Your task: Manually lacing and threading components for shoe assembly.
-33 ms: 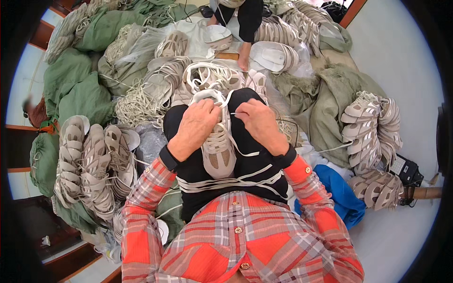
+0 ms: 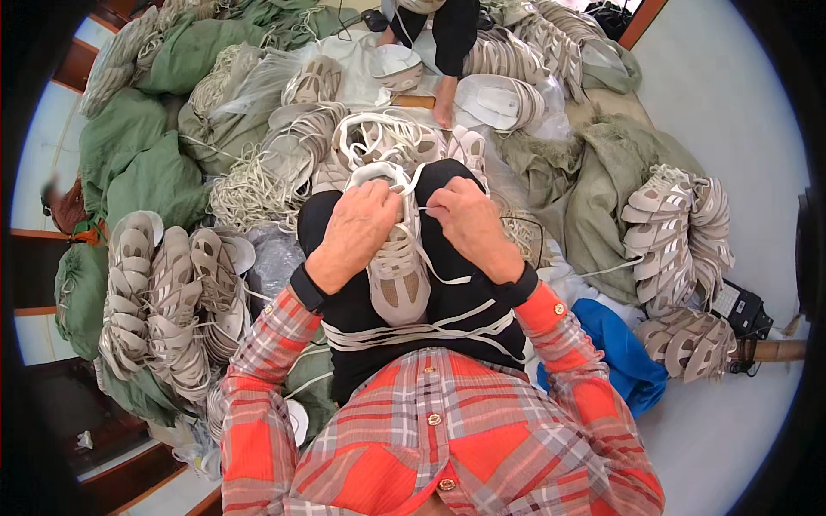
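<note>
A beige and brown sneaker (image 2: 399, 284) with a pale lining rests between my thighs, its toe toward me. Its lower eyelets carry cream lace. My left hand (image 2: 366, 225) is closed over the left side of the upper near the tongue; its fingertips are partly hidden. Just right of the shoe opening, my right hand (image 2: 471, 219) pinches a white shoelace (image 2: 423, 208) that runs taut toward the upper. Another lace end trails over my right thigh. Several loose white laces (image 2: 422, 334) lie across my lap on the black trousers.
More sneakers (image 2: 379, 138) stand just beyond my knees beside a heap of laces (image 2: 258, 189). Stacked shoe uppers (image 2: 176, 310) lie left, others (image 2: 667, 232) right. Green sacks (image 2: 155, 181) and a blue cloth (image 2: 615, 353) lie around. Another person's bare foot (image 2: 445, 103) is ahead.
</note>
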Demonstrator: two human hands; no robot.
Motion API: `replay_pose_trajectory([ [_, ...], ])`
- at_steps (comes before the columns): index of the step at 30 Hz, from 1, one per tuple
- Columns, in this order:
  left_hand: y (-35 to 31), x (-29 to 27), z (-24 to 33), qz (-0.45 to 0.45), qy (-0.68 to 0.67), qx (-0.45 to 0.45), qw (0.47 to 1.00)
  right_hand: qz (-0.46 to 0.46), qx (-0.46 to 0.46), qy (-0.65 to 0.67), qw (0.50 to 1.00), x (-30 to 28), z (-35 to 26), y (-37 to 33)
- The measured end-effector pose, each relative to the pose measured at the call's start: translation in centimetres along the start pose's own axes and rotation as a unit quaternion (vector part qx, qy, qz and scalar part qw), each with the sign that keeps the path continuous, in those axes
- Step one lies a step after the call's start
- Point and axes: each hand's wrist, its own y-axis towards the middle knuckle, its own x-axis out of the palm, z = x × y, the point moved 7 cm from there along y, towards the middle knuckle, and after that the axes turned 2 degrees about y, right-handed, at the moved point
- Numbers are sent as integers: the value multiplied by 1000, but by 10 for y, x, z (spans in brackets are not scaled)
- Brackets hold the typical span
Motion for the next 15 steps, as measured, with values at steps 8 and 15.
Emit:
replay_pose_trajectory([
  [8,-16,-2,-6,-56,-193,-67,977,-8,-32,-57,998,14,-12,1],
  [15,-5,19,-17,38,-243,-129,961,-26,-72,-56,995,23,-23,1],
])
